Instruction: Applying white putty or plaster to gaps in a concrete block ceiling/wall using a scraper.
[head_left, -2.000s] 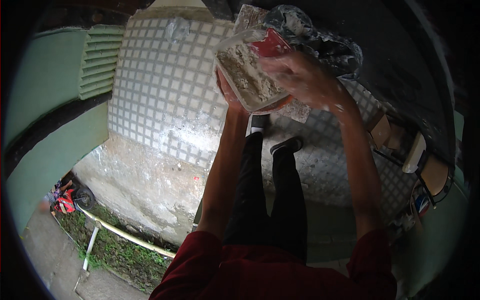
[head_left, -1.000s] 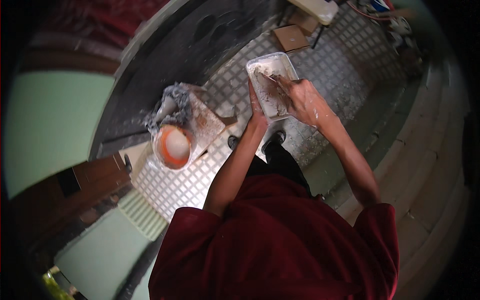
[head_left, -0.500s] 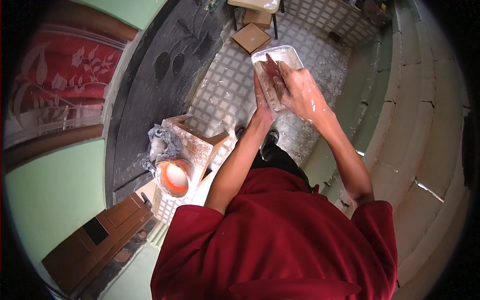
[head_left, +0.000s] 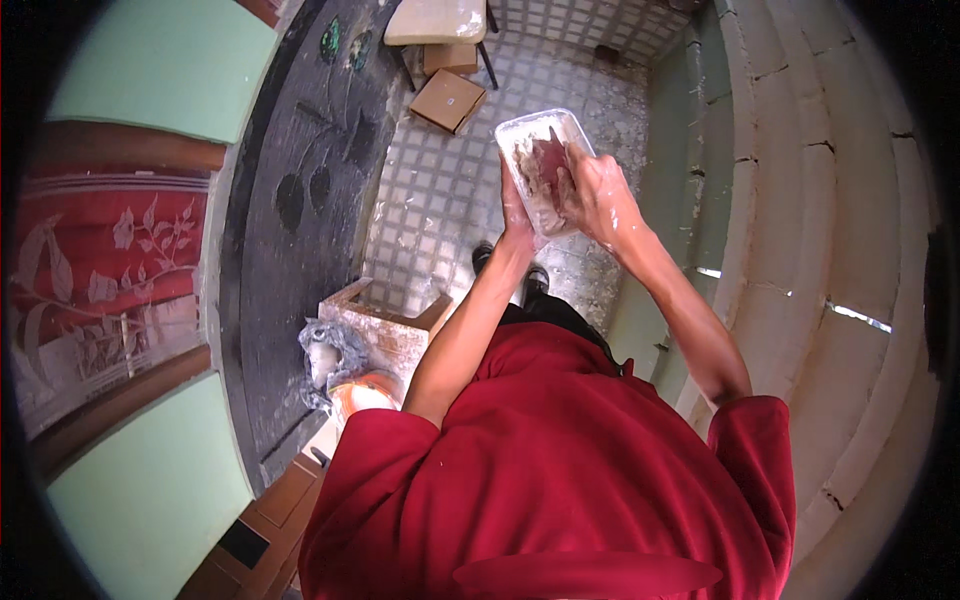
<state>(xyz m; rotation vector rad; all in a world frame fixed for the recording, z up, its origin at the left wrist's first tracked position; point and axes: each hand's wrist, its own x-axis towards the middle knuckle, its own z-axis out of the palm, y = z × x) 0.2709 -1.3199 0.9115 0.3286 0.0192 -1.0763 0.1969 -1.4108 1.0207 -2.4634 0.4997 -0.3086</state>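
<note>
Ahead of my body I hold up a clear rectangular plastic container (head_left: 529,130), its inside smeared with whitish paste. My left hand (head_left: 516,208) is closed round its left side and underside, most of the fingers hidden behind it. In my right hand (head_left: 604,202), fingers bent, is a flat dark red putty scraper (head_left: 550,158), dipped into the container against the paste. White smears cover the back of my right hand. The scraper's lower part is hidden by paste and fingers.
At left, a paste-spattered wooden stool (head_left: 392,338) stands by a grey plastic bag (head_left: 341,347) and an orange bucket (head_left: 362,396). Farther off are a chair (head_left: 437,22) and a cardboard box (head_left: 447,101). A dark panel (head_left: 290,150) flanks the left, a jointed wall (head_left: 800,220) the right.
The view has turned, so the surroundings sit differently and my sleeve now covers part of the bucket. The container shows more of its inside, and the scraper has shifted within it.
</note>
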